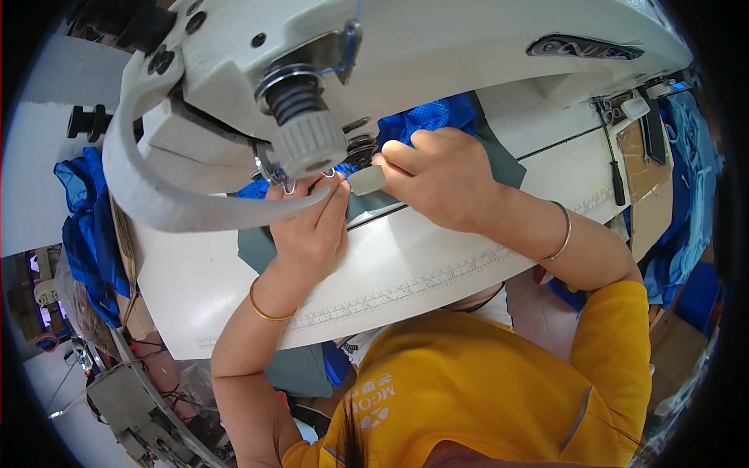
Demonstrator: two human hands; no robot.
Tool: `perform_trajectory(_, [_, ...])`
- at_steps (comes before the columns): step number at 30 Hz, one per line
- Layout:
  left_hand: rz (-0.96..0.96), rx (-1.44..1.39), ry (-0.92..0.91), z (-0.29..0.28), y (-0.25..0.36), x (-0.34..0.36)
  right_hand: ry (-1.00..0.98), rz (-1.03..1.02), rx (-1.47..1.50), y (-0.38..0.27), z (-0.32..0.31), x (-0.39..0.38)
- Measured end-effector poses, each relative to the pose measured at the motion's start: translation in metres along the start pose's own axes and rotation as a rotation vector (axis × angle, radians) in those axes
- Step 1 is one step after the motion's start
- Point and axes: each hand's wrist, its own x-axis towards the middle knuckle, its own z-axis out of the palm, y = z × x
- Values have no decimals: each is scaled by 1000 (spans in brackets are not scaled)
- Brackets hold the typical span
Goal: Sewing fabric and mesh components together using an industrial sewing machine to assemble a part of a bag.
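My left hand (308,238) lies on the sewing machine's bed, its fingers stretched toward the needle area and resting on dark grey-green fabric (256,248). The curved white lever (148,191) and the tension knob (310,146) hide its fingertips. Close by on the right, my right hand (449,183) is closed with bent fingers, beside a small pale knob (367,180). What its fingertips pinch is hidden. Bright blue fabric (429,117) bunches just behind that hand, over the grey-green piece. The white sewing machine head (437,47) hangs above both hands and covers the needle.
A ruler scale runs along the white table (374,312) near its front edge. On the right are a screwdriver (614,168), a brown cardboard piece (636,156) and hanging blue cloth (690,179). More blue fabric (94,234) hangs at the left edge.
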Motion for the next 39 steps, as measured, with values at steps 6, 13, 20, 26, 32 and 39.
perform_trajectory(6, [-102, -119, 48, 0, -4, -3, -44, 13, -1, -5, -8, 4])
perform_trajectory(13, [-112, -111, 41, -6, -3, 6, 5, -44, -120, -14, -14, 5])
perform_trajectory(20, [-103, -207, 79, -3, -4, 6, 2, -70, -98, -10, -12, 3])
perform_trajectory(26, [-94, -206, 92, 2, -5, 0, -32, -78, -76, -7, -13, 2])
perform_trajectory(32, [-70, -233, 69, 1, -7, -1, -74, -52, -26, -3, -15, 1])
perform_trajectory(39, [-72, -239, 47, 1, -5, -3, -21, -48, -38, 0, -14, 0])
